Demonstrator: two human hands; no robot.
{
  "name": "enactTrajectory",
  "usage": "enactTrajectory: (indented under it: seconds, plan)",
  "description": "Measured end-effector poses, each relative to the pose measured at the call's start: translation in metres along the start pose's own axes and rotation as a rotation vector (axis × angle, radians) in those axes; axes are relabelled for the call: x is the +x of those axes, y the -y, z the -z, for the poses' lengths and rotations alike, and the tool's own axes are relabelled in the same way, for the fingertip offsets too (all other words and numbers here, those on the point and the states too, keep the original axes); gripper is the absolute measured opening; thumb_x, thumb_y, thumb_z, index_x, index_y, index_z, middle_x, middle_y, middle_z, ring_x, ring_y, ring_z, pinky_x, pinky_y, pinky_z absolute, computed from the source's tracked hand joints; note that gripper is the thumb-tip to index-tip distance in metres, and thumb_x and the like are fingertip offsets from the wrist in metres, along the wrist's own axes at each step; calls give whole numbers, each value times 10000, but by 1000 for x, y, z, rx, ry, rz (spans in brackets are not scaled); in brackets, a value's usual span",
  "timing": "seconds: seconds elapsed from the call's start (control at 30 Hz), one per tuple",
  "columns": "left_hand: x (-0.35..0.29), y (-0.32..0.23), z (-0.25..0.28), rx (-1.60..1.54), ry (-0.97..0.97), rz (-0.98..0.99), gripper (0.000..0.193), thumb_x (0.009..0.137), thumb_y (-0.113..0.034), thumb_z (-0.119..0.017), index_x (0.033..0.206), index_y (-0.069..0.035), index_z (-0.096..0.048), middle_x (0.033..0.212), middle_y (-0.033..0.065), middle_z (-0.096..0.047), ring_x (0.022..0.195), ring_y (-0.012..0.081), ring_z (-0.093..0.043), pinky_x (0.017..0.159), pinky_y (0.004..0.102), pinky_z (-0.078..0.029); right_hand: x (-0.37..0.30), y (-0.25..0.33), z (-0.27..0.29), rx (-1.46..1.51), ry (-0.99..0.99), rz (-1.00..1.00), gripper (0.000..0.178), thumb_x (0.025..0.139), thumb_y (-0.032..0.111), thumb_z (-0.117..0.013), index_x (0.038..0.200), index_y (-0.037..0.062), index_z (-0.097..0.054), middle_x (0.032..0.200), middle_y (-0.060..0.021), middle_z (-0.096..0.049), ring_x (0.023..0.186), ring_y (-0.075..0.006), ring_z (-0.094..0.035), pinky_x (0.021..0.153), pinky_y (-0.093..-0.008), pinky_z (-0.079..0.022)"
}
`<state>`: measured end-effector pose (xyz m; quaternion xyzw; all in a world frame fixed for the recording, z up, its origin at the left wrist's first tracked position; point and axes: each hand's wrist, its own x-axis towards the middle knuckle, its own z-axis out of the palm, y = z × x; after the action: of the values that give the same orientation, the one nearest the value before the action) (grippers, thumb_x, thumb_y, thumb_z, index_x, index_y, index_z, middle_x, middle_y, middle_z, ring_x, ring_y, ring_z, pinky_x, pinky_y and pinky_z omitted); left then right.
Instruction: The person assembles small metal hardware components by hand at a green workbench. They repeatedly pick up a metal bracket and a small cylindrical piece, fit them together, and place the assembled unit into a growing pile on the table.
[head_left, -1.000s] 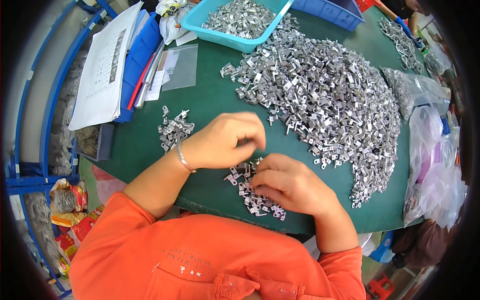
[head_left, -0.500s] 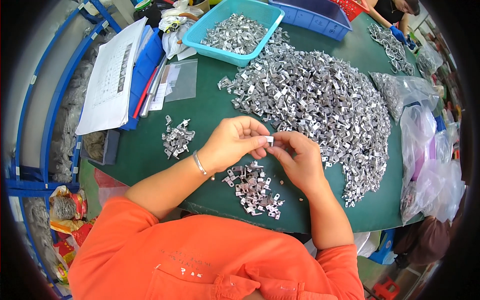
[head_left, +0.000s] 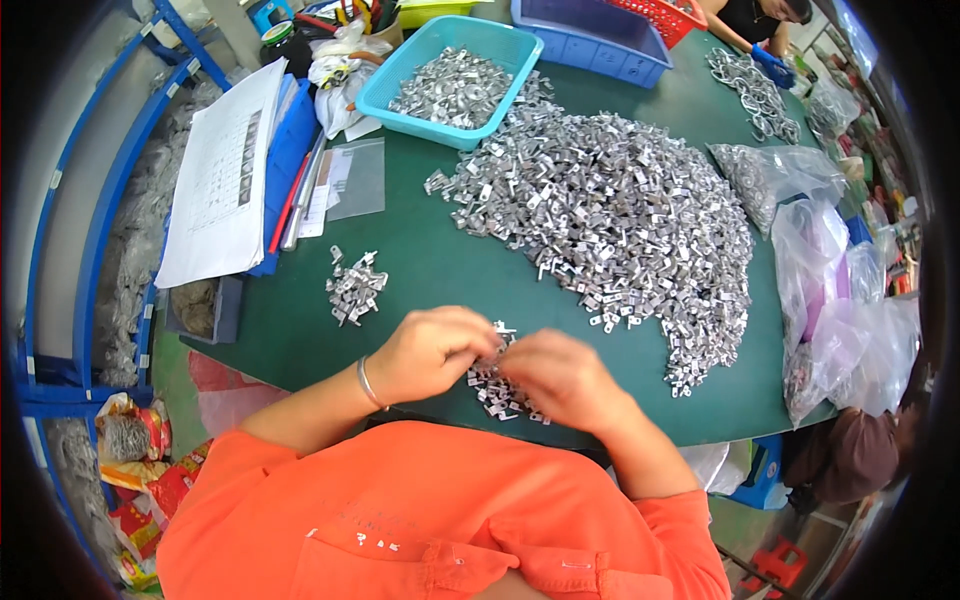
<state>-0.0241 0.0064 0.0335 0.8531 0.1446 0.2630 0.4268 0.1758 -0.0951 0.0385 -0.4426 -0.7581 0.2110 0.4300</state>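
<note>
My left hand [head_left: 435, 352], with a metal bangle [head_left: 371, 384] at its wrist, is over the near edge of the table with its fingers curled together. Whatever they may pinch is hidden. Close beside it my right hand [head_left: 565, 376] is smeared by motion, fingers bent downward. Both hands partly cover a small pile of bent metal brackets [head_left: 503, 396] with holes in them. A second small bracket pile [head_left: 356, 288] lies farther left. Beyond my hands spreads a large heap of similar silvery brackets [head_left: 630, 215].
A turquoise basket [head_left: 372, 100] of metal parts stands at the back, beside a blue bin [head_left: 600, 52]. Papers [head_left: 215, 190] lean at the left. Plastic bags [head_left: 815, 260] line the right edge, near a chain-like metal bundle [head_left: 755, 90]. A co-worker's blue-gloved hand [head_left: 772, 66] is at far right.
Both hands have come down toward me from in front of the large heap to the near small pile. The bracket that was between their fingers can no longer be made out there.
</note>
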Motion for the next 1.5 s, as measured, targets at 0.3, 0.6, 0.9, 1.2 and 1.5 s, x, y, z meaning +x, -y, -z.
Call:
enactTrajectory:
  seconds: [0.3, 0.6, 0.9, 1.2, 1.5]
  plan:
    - [-17, 11, -36, 89, 70, 42, 400, 940, -207, -555, 1280, -7, -490, 1378, 166, -467, 1243, 334, -460, 1043, 432, -340, -47, -28, 24, -617, -331, -405, 120, 750, 14, -696, 859, 25, -645, 810, -106, -603, 756, -311, -579, 677, -406, -479]
    - [-8, 8, -41, 74, 106, 76, 344, 916, -181, -592, 1223, -29, -564, 1303, 131, -549, 1216, 299, -503, 1023, 397, -368, -25, -45, 34, -791, -212, -290, 196, 720, 60, -733, 891, 56, -637, 861, -77, -587, 796, -277, -559, 722, -392, -426]
    - [-3, -3, -46, 207, -148, 37, 300, 878, -122, -642, 1158, -24, -601, 1186, 119, -618, 1105, 267, -583, 954, 364, -436, -22, -17, 38, -172, -296, -388, 180, 749, -5, -742, 892, 21, -635, 869, -81, -664, 700, -152, -646, 589, -255, -528]
    - [19, -23, -43, -764, -84, 517, 180, 921, -78, -638, 1085, -8, -612, 993, 46, -647, 808, 80, -616, 668, 238, -524, -9, 10, 5, -212, -310, 75, 258, 702, -139, -673, 892, 21, -603, 860, -109, -631, 746, -292, -619, 651, -355, -508]
    - [-28, 18, 49, 546, -571, 71, 127, 791, 34, -677, 903, -23, -658, 926, 108, -682, 873, 263, -654, 775, 345, -511, -37, 9, 10, -305, -354, -395, 147, 760, -116, -625, 843, 5, -622, 903, -140, -673, 796, -274, -655, 710, -315, -516]
